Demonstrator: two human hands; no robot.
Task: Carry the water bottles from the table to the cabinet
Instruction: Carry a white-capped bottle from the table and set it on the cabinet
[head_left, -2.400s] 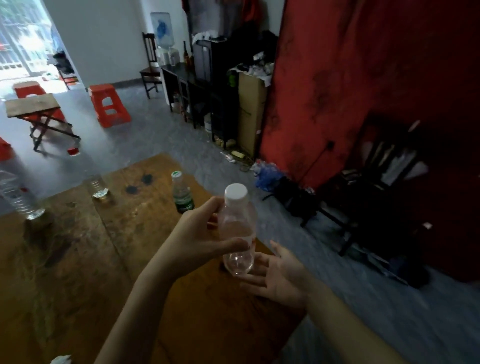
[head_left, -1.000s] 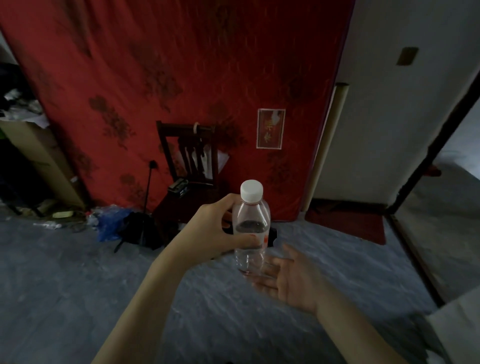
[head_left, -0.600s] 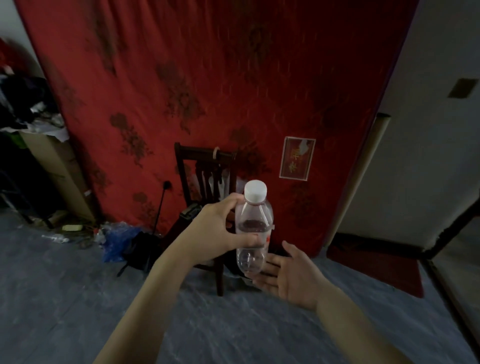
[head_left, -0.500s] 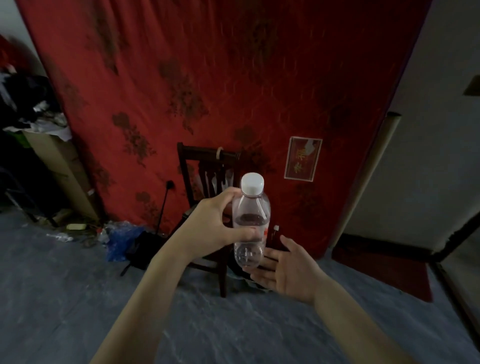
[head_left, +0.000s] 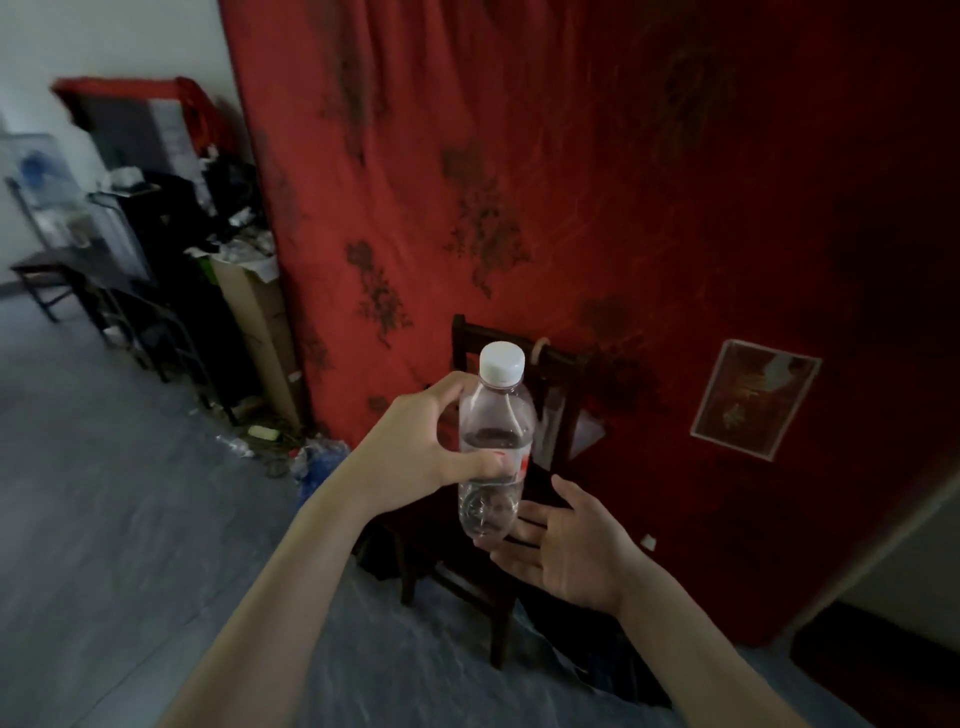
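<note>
A clear water bottle (head_left: 494, 436) with a white cap stands upright in the air in front of me. My left hand (head_left: 415, 452) is wrapped around its middle, thumb across the front. My right hand (head_left: 566, 540) is spread palm-up just below and right of the bottle's base, fingers apart; whether the fingertips touch the base I cannot tell. A dark cabinet (head_left: 171, 249) piled with clutter stands at the far left against the wall. The table with the other bottles is out of view.
A dark wooden chair (head_left: 550, 374) stands directly behind the bottle against a red patterned curtain (head_left: 571, 182). A cardboard box (head_left: 254, 322) and floor litter (head_left: 291, 447) lie left of the curtain. Grey floor (head_left: 104, 519) spreads to the left. A dark doorway is at lower right.
The view has swung left and closer to the chair, bringing the cluttered cabinet into view at left. Both hands and the bottle keep the same pose.
</note>
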